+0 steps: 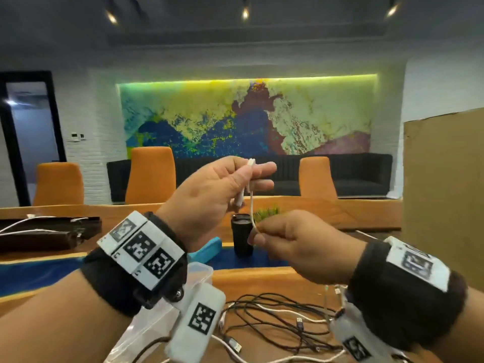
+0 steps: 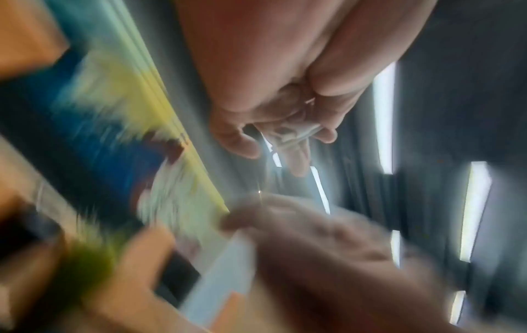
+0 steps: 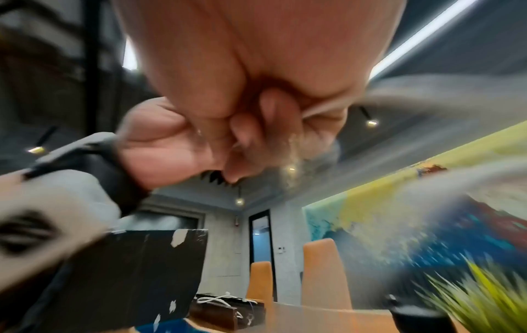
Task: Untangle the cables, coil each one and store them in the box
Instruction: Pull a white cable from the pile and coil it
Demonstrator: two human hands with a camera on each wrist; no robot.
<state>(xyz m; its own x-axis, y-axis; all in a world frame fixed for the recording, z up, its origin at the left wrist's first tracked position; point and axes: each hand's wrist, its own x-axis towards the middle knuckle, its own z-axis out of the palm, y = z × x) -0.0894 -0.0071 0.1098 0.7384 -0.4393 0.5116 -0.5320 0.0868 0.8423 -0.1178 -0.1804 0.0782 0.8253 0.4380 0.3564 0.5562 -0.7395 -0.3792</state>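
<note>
Both hands are raised above the table in the head view. My left hand (image 1: pixel 230 184) pinches a white cable (image 1: pixel 252 205) near its plug end, between thumb and fingers. The cable runs down to my right hand (image 1: pixel 282 235), which pinches it lower between thumb and forefinger. A tangle of black and white cables (image 1: pixel 275 320) lies on the wooden table below the hands. A clear plastic box (image 1: pixel 199 273) sits under my left wrist, partly hidden. Both wrist views are blurred; the right wrist view shows my right hand (image 3: pixel 256 126) with curled fingers.
A black cup (image 1: pixel 242 239) and a green plant (image 1: pixel 265 214) stand behind the hands. A brown cardboard panel (image 1: pixel 445 195) rises at the right. A dark case with white cables (image 1: pixel 47 231) lies at the left. Orange chairs (image 1: pixel 150 176) line the far table edge.
</note>
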